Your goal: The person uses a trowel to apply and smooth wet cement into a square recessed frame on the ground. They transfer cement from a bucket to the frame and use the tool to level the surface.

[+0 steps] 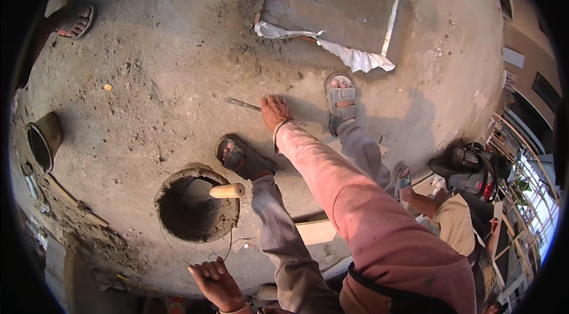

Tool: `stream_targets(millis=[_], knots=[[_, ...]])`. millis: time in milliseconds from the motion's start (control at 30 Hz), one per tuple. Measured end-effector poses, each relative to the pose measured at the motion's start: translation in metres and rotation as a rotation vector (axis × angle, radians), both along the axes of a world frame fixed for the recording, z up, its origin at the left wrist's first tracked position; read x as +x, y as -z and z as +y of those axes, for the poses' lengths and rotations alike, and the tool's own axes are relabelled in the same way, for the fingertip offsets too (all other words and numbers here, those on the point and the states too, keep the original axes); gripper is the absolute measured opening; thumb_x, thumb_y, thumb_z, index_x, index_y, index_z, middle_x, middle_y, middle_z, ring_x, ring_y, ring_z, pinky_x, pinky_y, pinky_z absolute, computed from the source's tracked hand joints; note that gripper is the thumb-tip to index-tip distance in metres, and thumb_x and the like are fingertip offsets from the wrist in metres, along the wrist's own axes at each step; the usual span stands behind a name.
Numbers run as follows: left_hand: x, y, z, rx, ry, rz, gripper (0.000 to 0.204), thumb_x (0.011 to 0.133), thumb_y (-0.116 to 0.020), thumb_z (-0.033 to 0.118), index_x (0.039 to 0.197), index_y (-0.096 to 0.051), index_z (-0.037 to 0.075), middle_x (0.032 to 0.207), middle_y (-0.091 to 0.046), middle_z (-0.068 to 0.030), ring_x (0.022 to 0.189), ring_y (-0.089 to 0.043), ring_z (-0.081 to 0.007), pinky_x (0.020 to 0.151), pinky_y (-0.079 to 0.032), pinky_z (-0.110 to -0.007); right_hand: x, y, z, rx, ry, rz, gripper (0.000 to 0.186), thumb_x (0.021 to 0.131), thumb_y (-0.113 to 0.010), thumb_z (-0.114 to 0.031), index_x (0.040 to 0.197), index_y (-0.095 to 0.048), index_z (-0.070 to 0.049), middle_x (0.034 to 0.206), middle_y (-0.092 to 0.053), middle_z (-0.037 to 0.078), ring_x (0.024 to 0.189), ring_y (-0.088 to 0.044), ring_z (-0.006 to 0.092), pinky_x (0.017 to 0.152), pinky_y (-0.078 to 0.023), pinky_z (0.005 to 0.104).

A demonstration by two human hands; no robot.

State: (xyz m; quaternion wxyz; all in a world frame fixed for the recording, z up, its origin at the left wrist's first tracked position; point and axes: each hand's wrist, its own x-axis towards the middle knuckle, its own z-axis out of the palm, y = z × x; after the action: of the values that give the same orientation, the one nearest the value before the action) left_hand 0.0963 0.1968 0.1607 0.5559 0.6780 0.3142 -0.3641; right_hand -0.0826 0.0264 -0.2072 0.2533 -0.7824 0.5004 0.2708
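My left hand point(217, 283) is closed on the wire handle of a round, mortar-crusted bucket point(232, 219). Grey mortar shows inside the bucket, and a trowel point(227, 190) with a pale wooden grip leans over its rim, blade inward. My right arm, in a pink sleeve, reaches down to the ground between my sandalled feet. There my right hand point(274, 112) is closed round a thin, flat-looking dark bar point(242, 103), whose end sticks out to the left. The bar's exact kind cannot be made out, and my fingers hide part of it.
Ahead lies a smooth grey slab point(332, 0) framed by strips, with crumpled white sheeting point(355, 58) along its near edge. Another bucket point(46, 139) lies tipped at left near a stick point(77, 201). Other people's feet point(76, 22) show at far left and right.
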Motion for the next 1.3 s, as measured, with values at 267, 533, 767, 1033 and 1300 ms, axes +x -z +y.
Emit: stream_targets(millis=[267, 533, 767, 1033, 1300], knots=[[-0.037, -0.030, -0.054, -0.034, 0.139, 0.012, 0.037, 0.098, -0.038, 0.036, 0.068, -0.035, 0.014, 0.057, -0.032, 0.0023, 0.056, -0.032, -0.0115, 0.072, -0.035, -0.032, -0.029, -0.099, -0.056, 0.449, 0.687, -0.573, 0.039, 0.088, -0.051, -0.039, 0.103, -0.054, -0.004, 0.089, -0.062, 0.018, 0.081, -0.063, 0.0313, 0.070, -0.049, 0.0395], [-0.117, -0.086, -0.143, -0.040, 0.253, 0.014, 0.034, 0.096, -0.044, 0.034, 0.070, -0.040, 0.012, 0.062, -0.038, 0.0021, 0.057, -0.035, -0.0121, 0.076, -0.037, -0.036, -0.092, -0.338, -0.125, 0.691, -0.058, -0.538, 0.053, 0.078, -0.060, -0.047, 0.100, -0.053, 0.000, 0.090, -0.061, 0.019, 0.092, -0.060, 0.0325, 0.075, -0.048, 0.0412], [-0.184, -0.119, -0.219, -0.098, 0.356, 0.031, 0.033, 0.095, -0.046, 0.033, 0.070, -0.042, 0.012, 0.061, -0.038, 0.0020, 0.054, -0.037, -0.0111, 0.072, -0.039, -0.032, -0.152, -0.366, -0.149, 0.417, -0.232, -0.411, 0.035, 0.076, -0.057, -0.027, 0.093, -0.053, 0.004, 0.077, -0.062, 0.021, 0.069, -0.064, 0.0293, 0.062, -0.048, 0.0408], [-0.203, -0.116, -0.277, -0.231, 0.341, 0.141, 0.032, 0.096, -0.045, 0.033, 0.071, -0.041, 0.012, 0.064, -0.038, 0.0016, 0.058, -0.036, -0.0123, 0.067, -0.038, -0.033, -0.248, -0.501, -0.278, 0.785, 0.002, -0.336, 0.034, 0.074, -0.055, -0.025, 0.094, -0.059, 0.003, 0.066, -0.060, 0.015, 0.064, -0.063, 0.0243, 0.061, -0.050, 0.0369], [-0.145, -0.106, -0.333, -0.278, 0.362, 0.198, 0.031, 0.096, -0.044, 0.034, 0.073, -0.043, 0.014, 0.064, -0.036, 0.0032, 0.057, -0.034, -0.0110, 0.065, -0.037, -0.031, -0.308, -0.548, -0.314, 0.880, 1.074, -0.340, 0.043, 0.086, -0.054, -0.027, 0.118, -0.041, -0.001, 0.080, -0.057, 0.009, 0.056, -0.054, 0.0132, 0.047, -0.044, 0.0265]])
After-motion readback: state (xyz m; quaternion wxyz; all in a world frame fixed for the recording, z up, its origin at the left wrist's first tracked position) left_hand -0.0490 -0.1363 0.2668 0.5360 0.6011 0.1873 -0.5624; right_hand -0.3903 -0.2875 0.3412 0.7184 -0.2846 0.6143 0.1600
